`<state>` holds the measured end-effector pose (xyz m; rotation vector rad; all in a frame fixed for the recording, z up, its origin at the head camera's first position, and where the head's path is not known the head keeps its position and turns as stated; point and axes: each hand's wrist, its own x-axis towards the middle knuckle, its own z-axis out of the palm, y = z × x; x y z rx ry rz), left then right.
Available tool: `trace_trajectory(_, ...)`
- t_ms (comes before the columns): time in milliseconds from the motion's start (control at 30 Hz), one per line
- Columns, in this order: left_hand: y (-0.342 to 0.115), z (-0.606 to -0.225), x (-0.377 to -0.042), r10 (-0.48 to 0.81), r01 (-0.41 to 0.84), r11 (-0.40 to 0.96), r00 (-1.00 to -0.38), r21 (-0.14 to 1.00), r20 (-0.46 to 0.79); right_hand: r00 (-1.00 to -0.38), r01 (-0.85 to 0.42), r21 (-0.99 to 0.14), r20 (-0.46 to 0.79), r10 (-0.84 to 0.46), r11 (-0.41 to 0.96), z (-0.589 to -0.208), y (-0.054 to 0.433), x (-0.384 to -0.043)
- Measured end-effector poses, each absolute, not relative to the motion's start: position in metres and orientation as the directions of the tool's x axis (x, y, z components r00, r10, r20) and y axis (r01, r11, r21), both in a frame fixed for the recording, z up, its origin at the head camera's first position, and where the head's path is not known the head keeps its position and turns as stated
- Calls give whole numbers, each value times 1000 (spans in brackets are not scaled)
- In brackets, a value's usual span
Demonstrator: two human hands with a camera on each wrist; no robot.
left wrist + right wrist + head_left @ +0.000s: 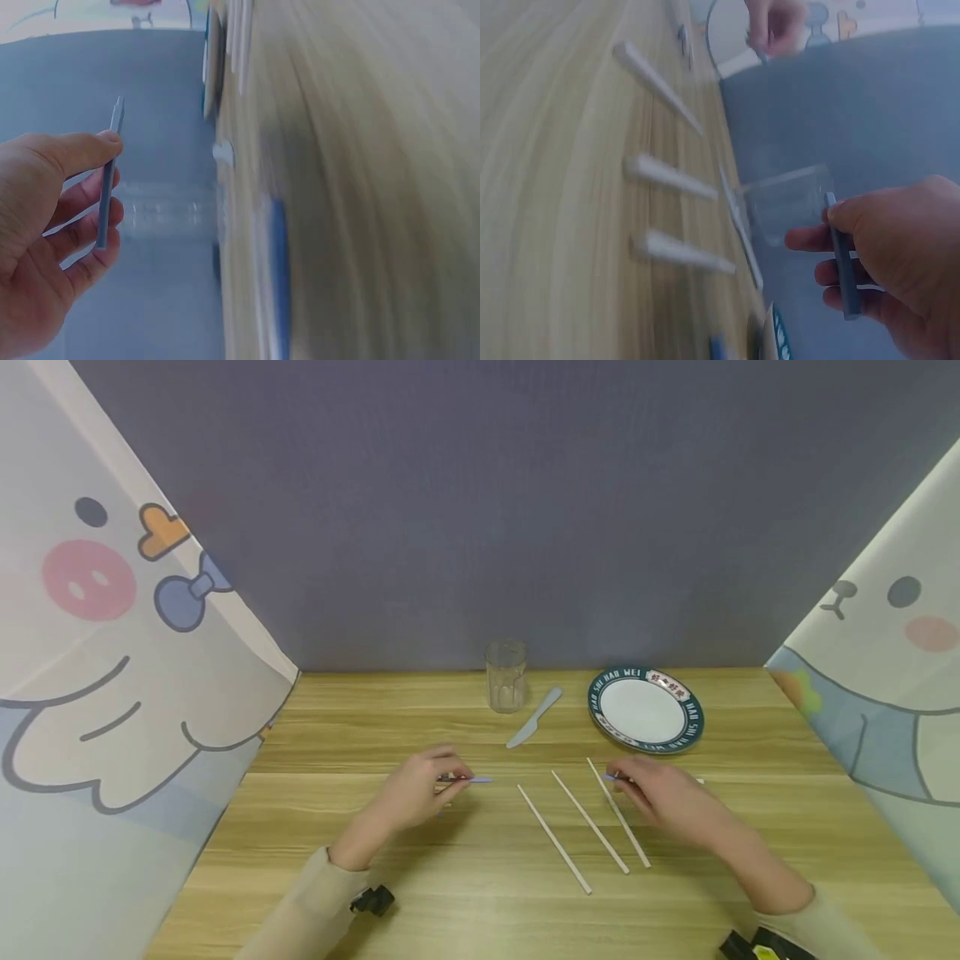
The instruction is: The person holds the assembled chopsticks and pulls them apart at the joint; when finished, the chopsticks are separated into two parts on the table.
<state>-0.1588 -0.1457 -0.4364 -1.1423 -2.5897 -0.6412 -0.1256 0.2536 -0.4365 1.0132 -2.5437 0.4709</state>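
Observation:
My left hand (408, 793) is raised over the table at left of centre. Its thumb and fingers pinch a slim blue-grey stick (109, 180), which narrows at one end. On the other side, my right hand (671, 797) holds a similar short blue-grey stick (844, 259) between thumb and fingertips. Three pale chopsticks (590, 821) lie slanted and spaced apart on the wood between the hands; the rightmost is closest to my right fingertips. Below my left hand lies a blue stick (280, 277) beside pale ones, mostly hidden by the hand in the head view.
A clear glass (506, 681) stands near the back wall. Beside it lies a pale table knife (534, 718). A white plate with a dark green rim (696, 720) sits at back right. A small white tip (701, 781) shows past my right hand. Printed panels (82, 693) flank the table.

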Motion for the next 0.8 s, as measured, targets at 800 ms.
trace_trajectory(800,-206,-458,-138,593,591,722,-796,360,117,-709,-675,-106,368,-602,730,-460,318,-124)
